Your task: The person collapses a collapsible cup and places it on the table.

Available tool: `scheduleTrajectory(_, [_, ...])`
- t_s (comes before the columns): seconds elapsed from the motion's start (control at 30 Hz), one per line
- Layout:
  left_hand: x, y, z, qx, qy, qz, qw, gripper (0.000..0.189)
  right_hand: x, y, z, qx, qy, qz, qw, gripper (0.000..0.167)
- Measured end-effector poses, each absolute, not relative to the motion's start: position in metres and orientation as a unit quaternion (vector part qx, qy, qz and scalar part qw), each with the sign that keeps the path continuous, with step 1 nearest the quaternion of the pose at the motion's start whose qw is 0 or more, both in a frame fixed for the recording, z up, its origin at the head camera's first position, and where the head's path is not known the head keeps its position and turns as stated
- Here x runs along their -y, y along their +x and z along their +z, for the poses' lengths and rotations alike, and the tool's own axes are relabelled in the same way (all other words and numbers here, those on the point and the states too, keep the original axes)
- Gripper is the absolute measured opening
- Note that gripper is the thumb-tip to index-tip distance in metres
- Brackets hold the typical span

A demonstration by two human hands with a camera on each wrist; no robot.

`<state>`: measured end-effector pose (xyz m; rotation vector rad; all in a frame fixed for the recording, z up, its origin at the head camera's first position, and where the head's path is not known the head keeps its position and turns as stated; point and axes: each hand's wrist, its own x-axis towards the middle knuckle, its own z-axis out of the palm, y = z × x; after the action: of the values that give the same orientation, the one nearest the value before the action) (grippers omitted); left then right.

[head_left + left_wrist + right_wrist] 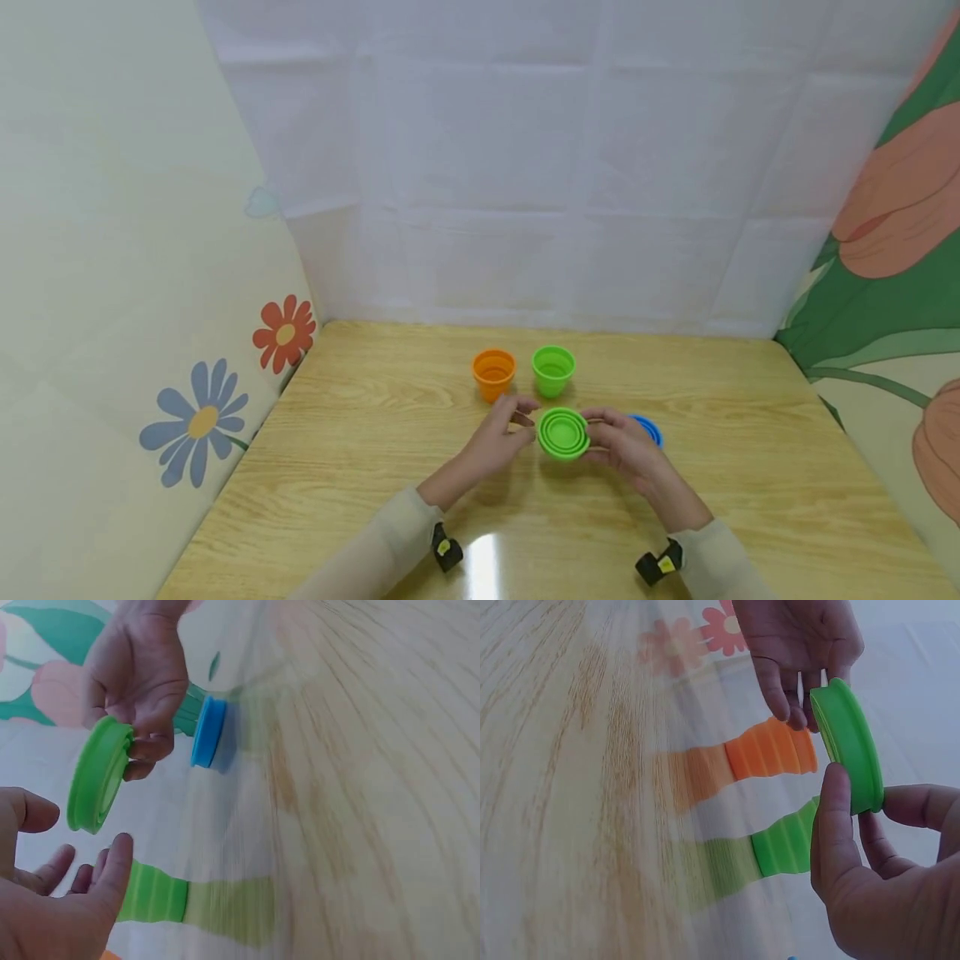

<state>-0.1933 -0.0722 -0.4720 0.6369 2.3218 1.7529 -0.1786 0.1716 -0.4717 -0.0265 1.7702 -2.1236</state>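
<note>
A collapsed green folding cup (563, 433), its rings nested flat, is held above the table by my right hand (628, 450). The thumb and fingers pinch its edge from the right, as the right wrist view shows. My left hand (498, 439) is at the cup's other side, fingers spread and fairly straight, with a gap to the cup in the left wrist view. Behind them stand an expanded orange cup (493, 375) and an expanded green cup (553, 372). Partly hidden behind my right hand lies a collapsed blue cup (649, 430).
The wooden table (375, 383) carries all the cups. A white cloth (525, 167) hangs behind it. Flower-printed panels stand at the left (150, 250) and right (885, 350) edges. Each sleeved wrist wears a small black camera.
</note>
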Motion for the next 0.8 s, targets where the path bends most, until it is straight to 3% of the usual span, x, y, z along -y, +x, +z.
scheduleTrajectory(0.2, [0.066, -0.198, -0.479, -0.726, 0.127, 0.653, 0.174, 0.037, -0.169, -0.182, -0.474, -0.645, 0.005, -0.744, 0.175, 0.037])
scheduleTrajectory(0.37, [0.064, -0.201, -0.485, -0.704, 0.095, 0.670, 0.215, 0.035, -0.167, -0.185, -0.476, -0.668, 0.020, -0.726, 0.162, 0.038])
scheduleTrajectory(0.8, [0.056, -0.211, -0.498, -0.690, 0.053, 0.683, 0.236, 0.033, -0.165, -0.191, -0.489, -0.704, 0.051, -0.690, 0.157, 0.038])
